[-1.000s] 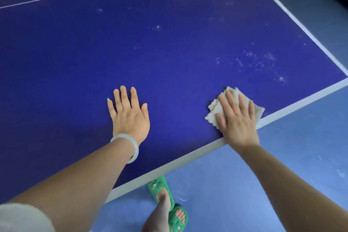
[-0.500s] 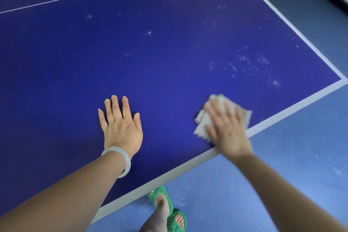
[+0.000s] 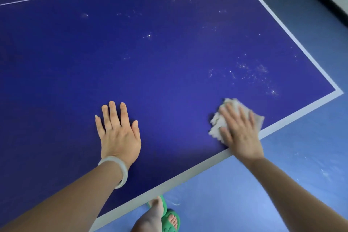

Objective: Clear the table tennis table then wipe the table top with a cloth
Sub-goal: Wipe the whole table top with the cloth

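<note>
Blue table top (image 3: 169,81): flat right hand (image 3: 240,132) presses cloth (image 3: 216,124); left hand (image 3: 118,133) splayed.

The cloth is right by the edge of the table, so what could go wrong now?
The cloth under the right hand lies near the table's white edge, so a stroke that way might push it off onto the floor. White specks sit farther in, so wiping only near the edge could miss them.

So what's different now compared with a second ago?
The right hand slid the cloth a little leftwards along the near white edge of the table, still pressing it flat. The left hand stayed spread on the table, and the white specks near the corner remain unwiped.
</note>
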A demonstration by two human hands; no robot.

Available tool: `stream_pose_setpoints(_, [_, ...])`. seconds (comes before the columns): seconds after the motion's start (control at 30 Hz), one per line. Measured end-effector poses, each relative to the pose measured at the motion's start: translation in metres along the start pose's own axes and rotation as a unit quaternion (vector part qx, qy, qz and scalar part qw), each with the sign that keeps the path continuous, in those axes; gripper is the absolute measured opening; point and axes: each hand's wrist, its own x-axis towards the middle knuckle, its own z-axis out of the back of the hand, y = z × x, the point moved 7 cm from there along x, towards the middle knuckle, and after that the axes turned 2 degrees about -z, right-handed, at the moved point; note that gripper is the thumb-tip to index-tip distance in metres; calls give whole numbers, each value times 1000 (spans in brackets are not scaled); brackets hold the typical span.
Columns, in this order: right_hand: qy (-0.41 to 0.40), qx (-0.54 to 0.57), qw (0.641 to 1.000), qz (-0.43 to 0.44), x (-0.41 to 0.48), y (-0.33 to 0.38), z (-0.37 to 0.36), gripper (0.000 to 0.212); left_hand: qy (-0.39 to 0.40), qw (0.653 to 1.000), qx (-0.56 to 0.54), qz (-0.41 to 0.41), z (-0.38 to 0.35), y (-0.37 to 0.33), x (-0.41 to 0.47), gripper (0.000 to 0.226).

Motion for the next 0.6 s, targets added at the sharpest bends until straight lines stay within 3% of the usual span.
stream_pose_setpoints(0.1, [-15,6,992,-127,19,-23,4,60,11,1000,9,3,2,0,0,64])
stream_pose_setpoints(0.4, [-7,-37,991,-130,26,-8,-1,62,29,999,-33,22,10,-4,1,57])
stream_pose_setpoints(0.47, [-9,-34,991,-130,26,-7,0,61,31,996,-81,17,14,-24,4,58])
stream_pose_setpoints(0.6, [-14,-36,991,-128,27,-8,0,60,27,990,-121,-71,19,-108,5,59])
